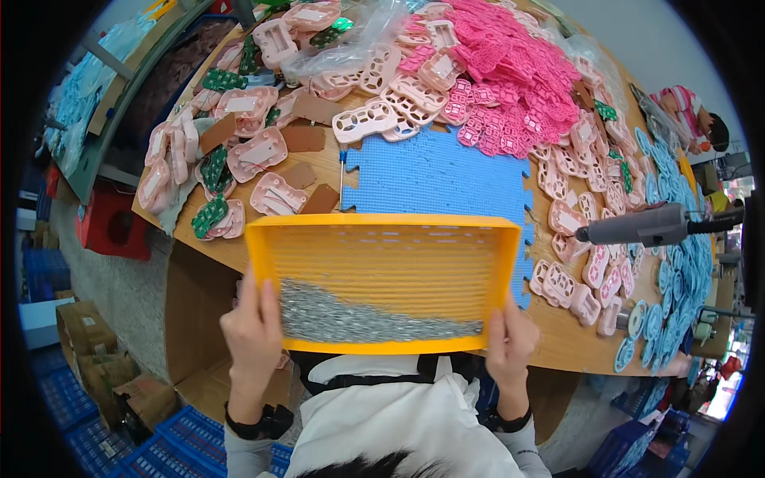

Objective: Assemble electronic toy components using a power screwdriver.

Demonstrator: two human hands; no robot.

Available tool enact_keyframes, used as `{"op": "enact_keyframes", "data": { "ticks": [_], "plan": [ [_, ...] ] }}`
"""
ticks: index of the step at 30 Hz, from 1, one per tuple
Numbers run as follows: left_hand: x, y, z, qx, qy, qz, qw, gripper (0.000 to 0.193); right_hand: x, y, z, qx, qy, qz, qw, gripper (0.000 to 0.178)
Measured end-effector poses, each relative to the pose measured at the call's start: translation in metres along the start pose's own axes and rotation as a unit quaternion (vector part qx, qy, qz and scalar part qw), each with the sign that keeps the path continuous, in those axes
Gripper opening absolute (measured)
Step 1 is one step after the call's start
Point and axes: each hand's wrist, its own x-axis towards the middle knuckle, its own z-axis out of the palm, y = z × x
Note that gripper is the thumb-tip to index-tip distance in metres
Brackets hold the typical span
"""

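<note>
Between my hands is a yellow plastic tray (382, 220) with a ribbed bottom, held over the near edge of the table. Many small silvery metal pieces, perhaps screws, lie heaped (343, 319) along its near side, thickest at the left; they are too blurred to name surely. My left hand (253, 319) grips the tray's left wall, thumb at the rim. On the opposite wall my right hand (511, 338) is closed in the same way. Beyond the tray a blue foam mat (430, 175) lies on the table, partly covered by it.
Pale pink plastic shells (259, 155) and green circuit boards (213, 167) crowd the left. Bright pink keypad pieces (518, 72) are piled at the back. A grey electric screwdriver (645, 225) hangs at the right, near light blue rings (689, 263). Another person (689, 115) is at far right.
</note>
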Motion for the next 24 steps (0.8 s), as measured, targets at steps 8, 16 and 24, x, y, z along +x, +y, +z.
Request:
{"op": "enact_keyframes", "data": {
  "ticks": [8,16,24],
  "plan": [
    [0.031,-0.004,-0.019,0.053,0.001,-0.028,0.998,0.014,0.022,-0.031,0.001,0.078,-0.079,-0.022,0.994,0.051],
    [0.106,-0.007,-0.037,0.114,-0.030,0.081,0.990,0.008,0.083,0.018,-0.021,0.130,0.183,0.073,0.972,0.073],
    [0.171,0.014,-0.036,0.143,-0.144,0.246,0.948,0.013,0.145,0.011,0.017,0.334,-0.022,0.018,0.942,0.076]
  ]
}}
